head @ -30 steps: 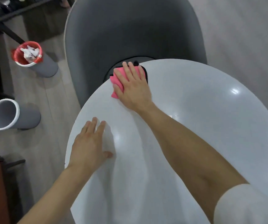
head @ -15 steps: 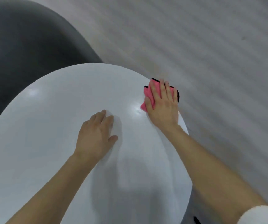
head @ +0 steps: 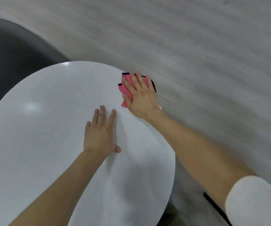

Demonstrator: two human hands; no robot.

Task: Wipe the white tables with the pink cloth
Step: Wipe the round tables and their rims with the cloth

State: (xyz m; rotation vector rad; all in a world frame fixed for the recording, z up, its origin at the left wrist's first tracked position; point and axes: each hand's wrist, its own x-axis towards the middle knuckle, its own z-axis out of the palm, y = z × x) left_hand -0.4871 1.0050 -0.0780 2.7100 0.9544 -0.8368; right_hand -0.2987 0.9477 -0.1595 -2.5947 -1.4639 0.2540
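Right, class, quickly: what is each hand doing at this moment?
Left hand: open, flat on the white table, holding nothing.
Right hand: open, palm pressing the pink cloth at the table's edge.

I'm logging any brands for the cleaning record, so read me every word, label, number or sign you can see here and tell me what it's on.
None: no readable text appears anywhere in this view.
The pink cloth shows only a dark edge trim, no label.
The white table, the grey chair and the white sleeve are plain.
The floor is blurred, with no visible markings.
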